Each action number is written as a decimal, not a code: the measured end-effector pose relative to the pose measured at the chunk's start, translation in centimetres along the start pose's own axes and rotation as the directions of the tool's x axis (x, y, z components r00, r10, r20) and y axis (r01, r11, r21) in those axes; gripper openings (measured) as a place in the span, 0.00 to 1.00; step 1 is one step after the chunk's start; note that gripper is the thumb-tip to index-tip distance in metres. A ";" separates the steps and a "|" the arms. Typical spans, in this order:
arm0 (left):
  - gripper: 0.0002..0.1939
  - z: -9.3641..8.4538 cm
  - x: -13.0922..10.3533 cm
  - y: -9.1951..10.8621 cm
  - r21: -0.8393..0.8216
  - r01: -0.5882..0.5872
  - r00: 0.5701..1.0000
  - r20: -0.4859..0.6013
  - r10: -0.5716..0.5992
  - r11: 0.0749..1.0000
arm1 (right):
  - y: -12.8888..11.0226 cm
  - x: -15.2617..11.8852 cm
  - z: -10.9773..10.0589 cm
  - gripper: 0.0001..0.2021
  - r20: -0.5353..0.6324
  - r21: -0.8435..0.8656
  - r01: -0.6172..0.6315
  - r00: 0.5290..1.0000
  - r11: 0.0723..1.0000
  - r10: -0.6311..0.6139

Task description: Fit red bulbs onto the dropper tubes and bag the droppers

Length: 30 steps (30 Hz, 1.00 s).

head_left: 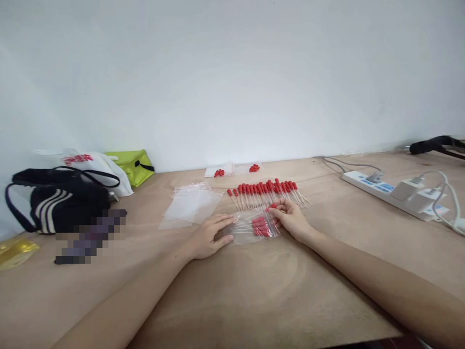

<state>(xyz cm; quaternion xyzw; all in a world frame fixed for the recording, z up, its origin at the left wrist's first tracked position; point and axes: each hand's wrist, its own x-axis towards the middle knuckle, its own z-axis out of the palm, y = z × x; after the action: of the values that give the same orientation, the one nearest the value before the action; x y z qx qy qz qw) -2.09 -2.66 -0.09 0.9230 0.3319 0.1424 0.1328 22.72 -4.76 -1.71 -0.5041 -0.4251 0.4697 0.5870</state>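
A clear zip bag (242,236) lies flat between my hands, with several red-tipped sticks (260,227) inside it. My left hand (212,236) rests on the bag's left end, fingers apart. At the bag's right, open-looking end, my right hand (289,218) pinches a red tip (272,206) between thumb and fingers. Just beyond the bag is a row of several red-tipped sticks (261,188), tips pointing away from me. Flat empty-looking clear bags (189,206) lie to the left of that row.
Two bags with red pieces (219,172) (254,167) lie near the wall. On the left are a black bag (69,201), a white bag (121,177), a green bag (136,167) and a yellow packet (16,252). A power strip (385,191) with plugs and cables lies right.
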 end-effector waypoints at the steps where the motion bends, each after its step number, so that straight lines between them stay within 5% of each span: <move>1: 0.23 0.0 0.0 0.0 0.000 -0.001 1.000 0.001 0.001 1.000 | 0.0 0.0 0.0 0.12 0.016 -0.034 0.000 1.000 0.999 0.001; 13: 0.22 0.1 0.1 0.0 -0.008 -0.030 0.999 -0.029 0.029 1.000 | 1.0 1.2 0.5 0.08 0.221 -0.236 -0.065 0.968 0.970 0.119; 20: 0.22 -0.2 0.1 0.3 -0.008 0.001 1.000 -0.002 -0.001 1.000 | -0.6 1.1 0.0 0.08 -0.036 -0.321 -0.128 0.992 0.938 0.123; 30: 0.20 -0.2 0.1 0.3 0.002 0.000 1.000 0.016 0.000 1.000 | -1.1 0.9 -0.3 0.13 0.111 -0.437 -0.214 0.951 0.874 0.288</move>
<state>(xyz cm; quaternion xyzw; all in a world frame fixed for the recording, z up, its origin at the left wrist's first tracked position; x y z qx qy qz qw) -1.89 -2.81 0.21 0.9243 0.3309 0.1347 0.1346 23.29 -3.96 -0.61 -0.6269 -0.4958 0.4815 0.3597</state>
